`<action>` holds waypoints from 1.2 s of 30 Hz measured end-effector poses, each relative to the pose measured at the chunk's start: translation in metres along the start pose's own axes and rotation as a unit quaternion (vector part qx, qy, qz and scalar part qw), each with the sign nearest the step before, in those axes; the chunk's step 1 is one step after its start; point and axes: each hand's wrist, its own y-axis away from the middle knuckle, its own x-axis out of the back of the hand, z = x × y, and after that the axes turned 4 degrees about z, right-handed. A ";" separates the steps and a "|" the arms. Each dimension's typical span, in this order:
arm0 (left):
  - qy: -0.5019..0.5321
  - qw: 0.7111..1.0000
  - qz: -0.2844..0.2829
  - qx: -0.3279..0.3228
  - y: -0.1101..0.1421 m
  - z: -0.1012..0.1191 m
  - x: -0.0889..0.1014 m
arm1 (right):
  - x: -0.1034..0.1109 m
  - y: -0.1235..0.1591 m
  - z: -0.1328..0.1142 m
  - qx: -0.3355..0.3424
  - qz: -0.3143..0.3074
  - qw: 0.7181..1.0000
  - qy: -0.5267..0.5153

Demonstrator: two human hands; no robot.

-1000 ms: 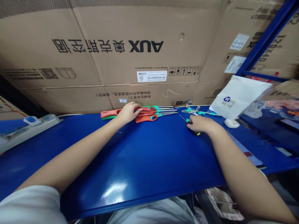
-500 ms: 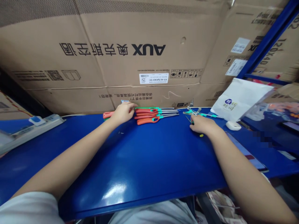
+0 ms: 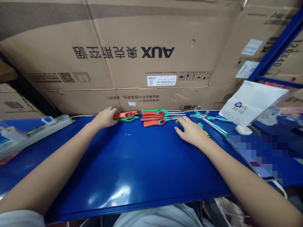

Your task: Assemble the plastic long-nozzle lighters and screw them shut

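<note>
My left hand (image 3: pixel 106 117) curls around the left end of the orange-red lighter handle (image 3: pixel 126 115) and the green one (image 3: pixel 129 119) under it; its fingertips are partly hidden. To their right, several long-nosed lighters (image 3: pixel 153 122) lie side by side, red and orange handles leftward, metal barrels pointing right. My right hand (image 3: pixel 191 130) hovers or rests by the barrel tips, thumb and fingers apart, nothing visible between them. Beyond it lies a loose pile of metal barrels with turquoise collars (image 3: pixel 214 125). A small turquoise piece (image 3: pixel 200 125) and a yellow piece (image 3: pixel 207 134) sit beside the wrist.
A large cardboard carton (image 3: pixel 123 72) forms the back wall of the blue table (image 3: pixel 142 164). A power strip (image 3: pixel 40 132) runs along the left. On the right are a white paper bag (image 3: pixel 253 102), a white earphone case (image 3: pixel 243 130) and a flat-screen device (image 3: pixel 251 157).
My left hand has slid left to the end of the red and green handles, uncovering them. My right hand has left the loose barrels and moved left, fingers spread. The view has shifted slightly.
</note>
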 end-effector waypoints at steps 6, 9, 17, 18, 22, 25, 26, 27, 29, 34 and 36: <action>0.015 0.999 0.004 -0.029 0.006 0.004 0.010 | -0.010 0.002 -0.005 0.050 0.021 0.997 -0.058; 0.027 0.998 0.000 -0.051 0.012 0.006 0.019 | -0.013 0.000 -0.003 0.042 0.024 0.995 -0.087; 0.059 0.997 -0.001 -0.044 0.054 0.029 0.072 | -0.016 0.001 -0.008 0.060 0.071 0.975 -0.200; 0.087 0.995 -0.003 -0.050 0.062 0.040 0.076 | -0.015 0.002 -0.010 0.066 0.073 0.972 -0.213; 0.214 0.964 -0.073 -0.141 0.091 0.096 0.067 | -0.012 0.005 -0.016 0.079 0.065 0.963 -0.249; 0.267 0.942 -0.107 -0.173 0.104 0.129 0.040 | -0.010 0.006 -0.017 0.121 0.039 0.960 -0.250; 0.277 0.938 -0.103 -0.179 0.106 0.136 0.030 | -0.009 0.006 -0.016 0.149 0.025 0.957 -0.246; 0.287 0.933 -0.103 -0.190 0.107 0.140 0.021 | -0.009 0.006 -0.015 0.178 0.009 0.954 -0.243; 0.313 0.925 -0.092 -0.192 0.107 0.143 0.006 | -0.009 0.006 -0.013 0.227 -0.030 0.944 -0.238; 0.325 0.927 -0.035 -0.185 0.103 0.138 -0.014 | -0.015 0.006 -0.013 0.261 -0.076 0.934 -0.232; 0.334 0.923 -0.025 -0.192 0.102 0.136 -0.017 | -0.018 0.006 -0.013 0.257 -0.080 0.933 -0.238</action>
